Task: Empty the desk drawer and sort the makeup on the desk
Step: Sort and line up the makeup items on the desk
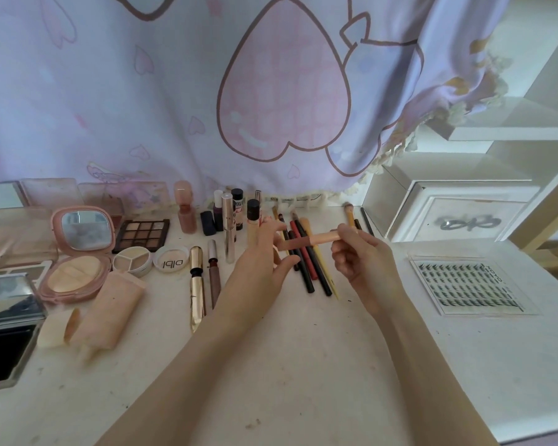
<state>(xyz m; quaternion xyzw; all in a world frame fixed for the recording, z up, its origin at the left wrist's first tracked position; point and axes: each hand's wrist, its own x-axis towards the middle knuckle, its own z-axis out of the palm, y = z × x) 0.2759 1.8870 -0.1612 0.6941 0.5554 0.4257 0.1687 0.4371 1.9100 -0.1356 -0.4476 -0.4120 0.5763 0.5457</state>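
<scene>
Backdrop: pale lilac curtain [174, 91] with a large pink heart hangs behind the white worktop [303, 365], its hem touching the rear edge.
Open room: broad bare stretch of worktop lies nearest the camera, between the two forearms and to either side of them.
Left edge: dark open box [4, 352] sits at the worktop's left border, with an open pink compact [78, 252] and an eyeshadow palette [141, 235] just behind it.
Right edge: clear lash tray [467, 286] lies flat, well apart from the hands; a white drawer unit [458, 214] stands beyond it.
Rear row: upright bottles [236, 207] stand against the curtain hem.
Centre: pencils [306, 262] lie side by side under the hands, long axes running roughly front to back.
Task's thing: peach lip tube [310, 241], held above the pencils; long axis runs left to right, nearly level, dark end pointing left, pale cap end right.
Right hand [364, 262]: grip pinches the tube's cap end, fingers curled round it.
Left hand [264, 255]: grip spread, fingers loose near the tube's dark end; contact with the tube cannot be told.
</scene>
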